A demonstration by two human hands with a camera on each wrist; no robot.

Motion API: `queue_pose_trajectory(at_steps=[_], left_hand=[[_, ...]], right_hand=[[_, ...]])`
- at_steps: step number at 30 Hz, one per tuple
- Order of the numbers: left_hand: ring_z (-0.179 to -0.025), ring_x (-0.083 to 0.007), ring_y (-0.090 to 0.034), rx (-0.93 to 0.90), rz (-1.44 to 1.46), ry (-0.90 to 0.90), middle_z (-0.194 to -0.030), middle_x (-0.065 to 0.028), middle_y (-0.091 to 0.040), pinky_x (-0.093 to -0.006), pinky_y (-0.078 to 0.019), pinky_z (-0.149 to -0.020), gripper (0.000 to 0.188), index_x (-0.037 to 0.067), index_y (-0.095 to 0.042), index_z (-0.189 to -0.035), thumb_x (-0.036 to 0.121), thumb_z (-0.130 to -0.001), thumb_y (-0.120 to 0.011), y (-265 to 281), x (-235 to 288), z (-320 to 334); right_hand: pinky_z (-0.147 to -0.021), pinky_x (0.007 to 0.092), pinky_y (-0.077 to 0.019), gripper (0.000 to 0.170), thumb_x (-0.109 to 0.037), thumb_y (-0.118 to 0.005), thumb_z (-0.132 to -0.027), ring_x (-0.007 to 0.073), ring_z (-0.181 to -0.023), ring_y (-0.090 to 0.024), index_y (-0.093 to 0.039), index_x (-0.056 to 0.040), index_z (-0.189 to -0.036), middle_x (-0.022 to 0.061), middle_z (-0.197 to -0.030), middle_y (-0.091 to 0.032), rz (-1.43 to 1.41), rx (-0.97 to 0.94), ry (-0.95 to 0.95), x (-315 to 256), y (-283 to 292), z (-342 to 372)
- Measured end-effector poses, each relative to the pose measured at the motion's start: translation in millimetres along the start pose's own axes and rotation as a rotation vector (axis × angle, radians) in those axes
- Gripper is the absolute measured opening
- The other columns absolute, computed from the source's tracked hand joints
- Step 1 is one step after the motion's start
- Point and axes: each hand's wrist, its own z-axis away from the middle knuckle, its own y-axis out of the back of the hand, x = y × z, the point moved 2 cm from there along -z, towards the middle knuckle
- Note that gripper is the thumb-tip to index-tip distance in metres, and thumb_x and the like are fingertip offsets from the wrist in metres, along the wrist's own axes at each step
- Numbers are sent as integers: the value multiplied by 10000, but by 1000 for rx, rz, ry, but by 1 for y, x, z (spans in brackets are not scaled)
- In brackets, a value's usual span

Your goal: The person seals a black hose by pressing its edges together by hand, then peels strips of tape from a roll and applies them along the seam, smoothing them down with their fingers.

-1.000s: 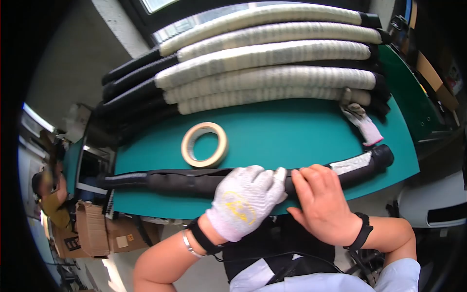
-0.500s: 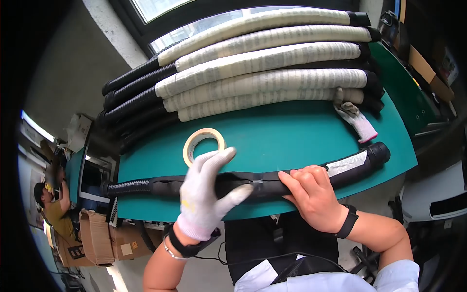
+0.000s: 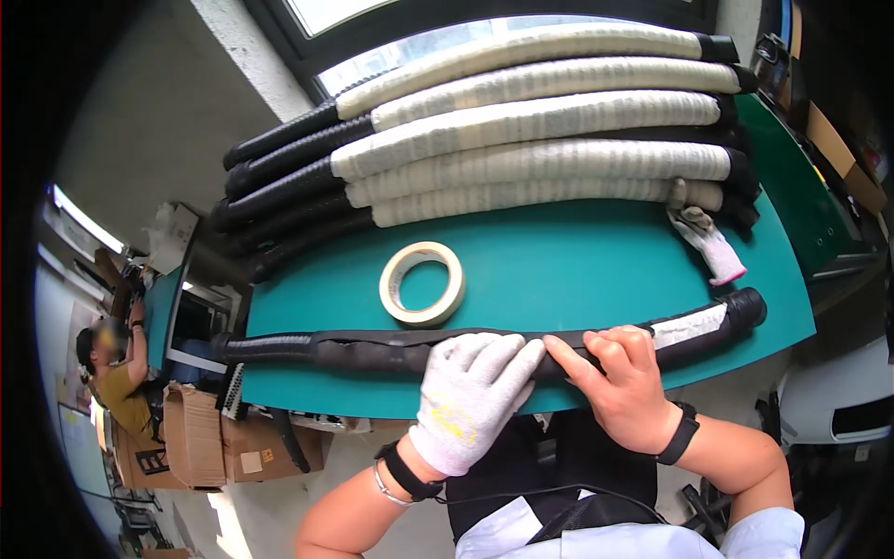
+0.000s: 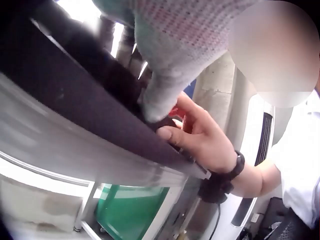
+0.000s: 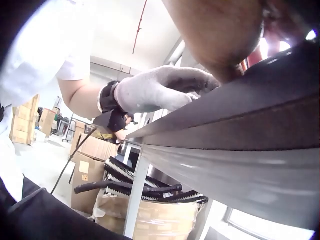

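Observation:
A long hose in a black sleeve (image 3: 372, 354) lies along the table's near edge in the head view, ribbed at its left end, with a silvery-white strip (image 3: 689, 326) near its right end. My left hand (image 3: 470, 396), in a white knit glove, grips the sleeve around its middle, fingers over the top. Bare, my right hand (image 3: 622, 387) holds it just to the right, index finger stretched toward the glove's fingertips. In the left wrist view the right thumb (image 4: 172, 136) presses the sleeve's side. The right wrist view shows the gloved thumb (image 5: 175, 100) against it too.
A roll of masking tape (image 3: 456, 284) sits on the green table (image 3: 540, 270) behind the hose. Several white-wrapped hoses (image 3: 531, 121) lie stacked at the back, a loose glove (image 3: 712, 252) at the right. Cardboard boxes (image 3: 191, 438) and another person (image 3: 121, 387) are at left.
Half a second ago my left hand was off the sleeve, fingers spread, farther left; now it is back on it beside my right hand. The right hand has stayed on the hose.

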Motion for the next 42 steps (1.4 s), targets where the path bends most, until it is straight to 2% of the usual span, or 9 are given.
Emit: queue_pose_trajectory(at_steps=[8, 11, 21, 22, 26, 31, 35, 37, 42], left_hand=[[-1086, -343, -697, 78, 87, 169, -1181, -167, -723, -409, -560, -955, 384, 34, -727, -1207, 47, -825, -770, 55, -61, -18], [-1058, -308, -720, -286, 110, 390, -1125, -172, -741, -382, -566, -934, 373, 25, -733, -1202, 105, -845, -804, 59, -107, -15], [-875, -382, -711, -646, -107, 190, -986, -197, -729, -433, -558, -796, 288, 55, -763, -1078, 267, -885, -798, 45, -130, -50], [-856, -362, -707, -604, 12, 394, -966, -206, -716, -398, -557, -788, 235, 47, -755, -1060, 231, -914, -766, 55, -123, -55], [-955, -108, -628, -429, 514, 611, -979, -73, -731, -296, -509, -926, 301, -26, -690, -1157, 238, -1018, -654, 87, -119, -45], [-1002, -107, -617, -312, 701, 680, -1057, -46, -702, -278, -518, -902, 271, -33, -663, -1220, 165, -1036, -648, 100, -68, -26], [-915, -229, -676, -130, 495, 320, -1057, -138, -701, -318, -544, -839, 212, -16, -669, -1157, 96, -980, -702, 69, -46, -15], [-909, -258, -683, -48, 501, 305, -1041, -138, -702, -341, -552, -827, 209, -11, -671, -1146, 94, -971, -716, 53, -29, -20], [-911, -185, -646, -2, 590, 298, -1014, -102, -690, -321, -530, -861, 221, -28, -663, -1166, 98, -984, -675, 15, -19, -31]], right_hand=[[-920, 422, -488, 548, -57, -672, -802, 248, -1010, -523, -724, -159, -1339, 73, -1109, -543, -25, 37, 24, 1, -3, 6], [-917, 423, -497, 543, -46, -679, -797, 247, -1006, -526, -732, -160, -1326, 71, -1116, -543, -30, 62, 34, 1, -2, 6], [-940, 408, -521, 516, -56, -694, -784, 230, -1040, -569, -747, -127, -1293, 52, -1138, -604, -39, 148, 50, 3, -7, 12], [-943, 408, -522, 516, -59, -695, -780, 230, -1045, -576, -748, -118, -1290, 50, -1141, -615, -42, 163, 52, 3, -8, 12], [-951, 401, -521, 507, -78, -695, -752, 225, -1059, -592, -753, -72, -1256, 42, -1180, -650, -79, 194, 43, 1, -7, 14], [-931, 382, -520, 452, -80, -706, -773, 196, -1053, -607, -764, -71, -1221, 16, -1169, -676, -97, 208, 50, 0, -5, 11], [-887, 358, -514, 444, -69, -718, -770, 178, -1021, -618, -767, -75, -1211, 1, -1122, -686, -152, 213, 50, 2, -2, 12], [-871, 352, -512, 440, -70, -719, -768, 174, -1011, -620, -769, -75, -1206, -4, -1112, -686, -161, 210, 52, 2, -2, 12], [-852, 357, -511, 430, -35, -786, -758, 197, -973, -621, -780, -96, -1183, -3, -1083, -699, -178, 221, 39, 1, -5, 14]])
